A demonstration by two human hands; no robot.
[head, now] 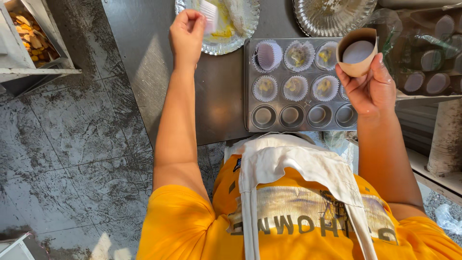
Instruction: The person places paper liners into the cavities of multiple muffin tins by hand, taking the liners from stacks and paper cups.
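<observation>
My left hand (pixel 186 32) is closed around a white plastic utensil (pixel 210 14) and holds it over a foil plate (pixel 243 29) smeared with yellow filling. My right hand (pixel 368 86) grips a brown paper sleeve of cupcake liners (pixel 357 50), tilted so its open end faces me, above the right end of a metal muffin tray (pixel 255 123). In the tray, several cups hold white paper liners (pixel 268 55), most with yellow filling; the front row of cups is bare metal.
The tray sits on a dark metal table (pixel 154 72). A second foil plate (pixel 332 14) lies at the back. More sleeves of liners (pixel 430 72) lie in plastic wrap at the right. A box of browned pieces (pixel 31 36) stands at the left above a worn floor.
</observation>
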